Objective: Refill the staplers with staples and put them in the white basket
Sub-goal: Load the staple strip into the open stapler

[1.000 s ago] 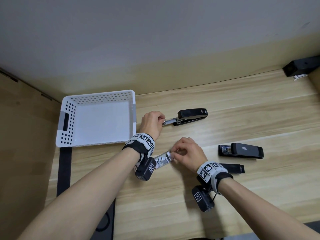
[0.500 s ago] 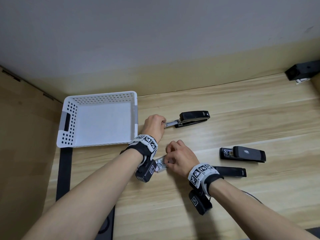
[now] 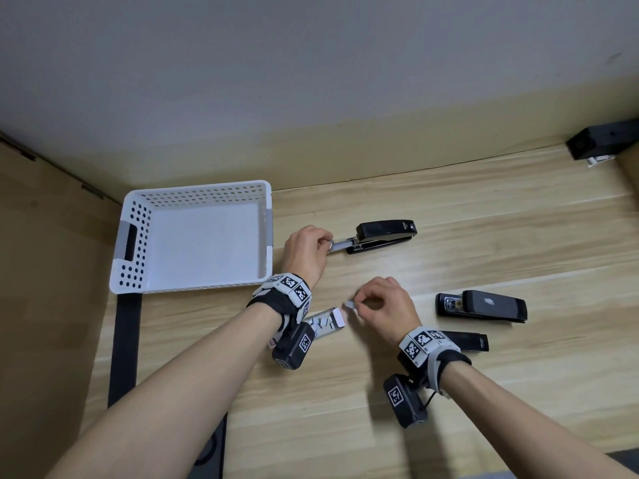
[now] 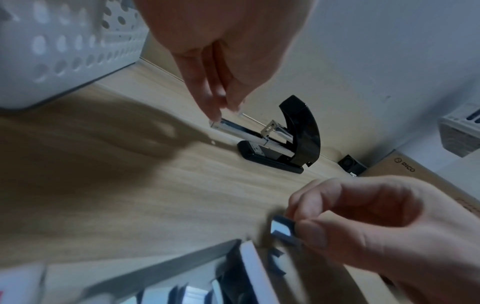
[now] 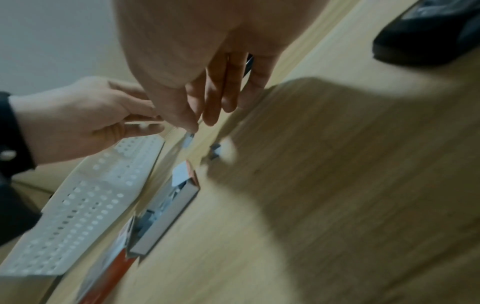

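Note:
A black stapler [image 3: 383,236] lies on the wooden desk right of the white basket [image 3: 193,286], with its metal staple tray [image 3: 340,244] pulled out to the left. My left hand [image 3: 307,248] pinches the end of that tray [image 4: 228,127]. My right hand [image 3: 383,302] pinches a short strip of staples [image 3: 350,304] just above the desk; it shows as a small silver block [image 4: 281,228]. The open staple box [image 3: 323,323] lies beneath my left wrist, with loose strips inside [image 5: 171,197].
Two more black staplers lie to the right: one [image 3: 482,305] beyond my right hand, one [image 3: 465,341] partly behind my right wrist. A black box [image 3: 601,140] sits at the far right corner. A dark strip [image 3: 126,340] runs down the desk's left side.
My right hand has lifted away from the staple box to the right with a strip of staples in its fingertips. My left hand has kept its hold on the stapler's tray.

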The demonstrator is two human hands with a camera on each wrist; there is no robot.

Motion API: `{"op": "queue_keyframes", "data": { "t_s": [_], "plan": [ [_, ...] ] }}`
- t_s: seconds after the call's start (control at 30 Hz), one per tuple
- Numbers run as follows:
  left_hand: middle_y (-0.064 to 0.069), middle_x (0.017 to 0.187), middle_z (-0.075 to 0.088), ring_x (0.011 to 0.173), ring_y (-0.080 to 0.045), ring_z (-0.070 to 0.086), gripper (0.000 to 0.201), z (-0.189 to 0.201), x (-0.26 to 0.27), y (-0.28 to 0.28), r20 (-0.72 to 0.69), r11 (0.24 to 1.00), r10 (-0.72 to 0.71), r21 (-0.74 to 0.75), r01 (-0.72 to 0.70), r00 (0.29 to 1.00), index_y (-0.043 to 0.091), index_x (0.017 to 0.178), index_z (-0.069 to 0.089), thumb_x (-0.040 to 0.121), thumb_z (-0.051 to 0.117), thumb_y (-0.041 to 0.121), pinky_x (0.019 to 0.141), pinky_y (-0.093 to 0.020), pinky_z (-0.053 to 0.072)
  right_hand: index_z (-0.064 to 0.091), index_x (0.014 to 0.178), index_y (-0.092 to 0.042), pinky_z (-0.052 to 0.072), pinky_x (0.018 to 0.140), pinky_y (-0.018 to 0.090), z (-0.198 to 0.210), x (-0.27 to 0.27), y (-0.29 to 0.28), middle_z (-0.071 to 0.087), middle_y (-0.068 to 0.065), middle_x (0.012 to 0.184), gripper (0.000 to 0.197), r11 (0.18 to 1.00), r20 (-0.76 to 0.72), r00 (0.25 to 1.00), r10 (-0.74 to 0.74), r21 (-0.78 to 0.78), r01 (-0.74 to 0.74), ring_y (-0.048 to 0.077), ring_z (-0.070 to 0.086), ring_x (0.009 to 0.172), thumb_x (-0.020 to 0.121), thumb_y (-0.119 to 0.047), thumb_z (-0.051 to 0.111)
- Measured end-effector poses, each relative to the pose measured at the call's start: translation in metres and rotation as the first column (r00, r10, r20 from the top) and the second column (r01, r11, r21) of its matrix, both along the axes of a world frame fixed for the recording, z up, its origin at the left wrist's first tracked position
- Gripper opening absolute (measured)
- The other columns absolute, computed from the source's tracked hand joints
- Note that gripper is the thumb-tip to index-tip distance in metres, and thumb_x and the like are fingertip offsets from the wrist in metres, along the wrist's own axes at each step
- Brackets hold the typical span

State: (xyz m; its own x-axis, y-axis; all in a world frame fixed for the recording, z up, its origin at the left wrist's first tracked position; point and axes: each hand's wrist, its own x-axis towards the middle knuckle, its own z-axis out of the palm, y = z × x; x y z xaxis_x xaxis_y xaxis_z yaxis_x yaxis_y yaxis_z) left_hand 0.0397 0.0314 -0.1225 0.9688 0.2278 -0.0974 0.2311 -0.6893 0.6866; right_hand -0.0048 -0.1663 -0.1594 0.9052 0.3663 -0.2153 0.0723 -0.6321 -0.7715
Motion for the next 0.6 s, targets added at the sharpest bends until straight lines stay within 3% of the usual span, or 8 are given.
{"op": "queue_keyframes", "data": {
  "t_s": [0.13,0.33,0.47,0.6],
  "plan": [
    [-0.002,0.09,0.072,0.078,-0.017,0.064,0.011,-0.0009,0.0014,-0.0049,0.011,0.999,-0.014,-0.047,0.014,1.0,0.011,0.093,0.078,0.085,0.071,0.007,0.08,-0.031,0.053,0.067,0.069,-0.028,0.047,0.077,0.031,-0.0053,0.0033,-0.0093,0.064,-0.02,0.082,0.011,0.998,-0.01,0.998,-0.061,-0.026,0.061,0.003,0.049,0.088,0.075,-0.022,0.074],
    [-0.004,0.09,0.073,0.083,-0.023,0.065,0.011,-0.0023,0.0029,-0.006,-0.105,0.992,-0.093,0.078,0.101,0.99,0.013,0.094,0.078,0.088,0.068,0.012,0.08,-0.036,0.053,0.065,0.069,-0.03,0.048,0.076,0.033,-0.0042,0.006,-0.0036,0.062,-0.021,0.083,0.01,0.998,-0.039,0.998,-0.04,-0.054,0.038,0.003,0.047,0.089,0.076,-0.026,0.071],
    [-0.003,0.096,0.074,0.088,-0.02,0.066,0.014,0.0003,0.0056,-0.0037,-0.098,0.998,-0.043,0.048,0.048,0.994,0.013,0.098,0.078,0.089,0.068,0.013,0.085,-0.031,0.053,0.065,0.068,-0.03,0.048,0.076,0.034,-0.0052,0.007,-0.0003,0.062,-0.021,0.084,0.009,0.997,-0.045,0.999,-0.029,-0.068,0.026,0.002,0.046,0.088,0.076,-0.029,0.07],
    [-0.002,0.094,0.073,0.089,-0.021,0.065,0.012,0.0,0.0053,-0.0025,-0.116,0.992,-0.081,0.084,0.091,0.99,0.014,0.094,0.079,0.088,0.068,0.011,0.083,-0.029,0.051,0.066,0.069,-0.029,0.047,0.076,0.032,-0.0048,0.0062,-0.0015,0.061,-0.02,0.083,0.009,0.997,-0.041,0.999,-0.023,-0.072,0.02,0.003,0.046,0.088,0.077,-0.029,0.07]
  ]
}}
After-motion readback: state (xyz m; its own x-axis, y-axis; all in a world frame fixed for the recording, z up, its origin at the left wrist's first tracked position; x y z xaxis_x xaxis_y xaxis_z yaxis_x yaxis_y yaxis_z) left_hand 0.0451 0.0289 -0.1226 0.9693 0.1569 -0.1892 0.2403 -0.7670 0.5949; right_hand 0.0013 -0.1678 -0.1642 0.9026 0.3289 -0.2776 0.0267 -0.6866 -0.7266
